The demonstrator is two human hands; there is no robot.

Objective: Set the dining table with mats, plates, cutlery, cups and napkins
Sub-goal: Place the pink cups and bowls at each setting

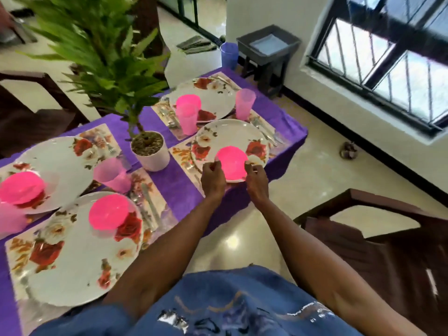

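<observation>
Flanking pink bowl, seemingly pinching: hands.

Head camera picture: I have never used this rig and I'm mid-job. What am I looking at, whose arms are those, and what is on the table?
This is one wide-angle camera worn on a person's head, looking down; there is no machine. The bare arms are the person's own. The left hand and right hand hold opposite sides of a round bright pink plastic bowl on a white flowered plate. The purple-clothed table carries four such plates on floral mats, each with a pink bowl, plus translucent pink cups, cutlery and a potted green plant.
</observation>
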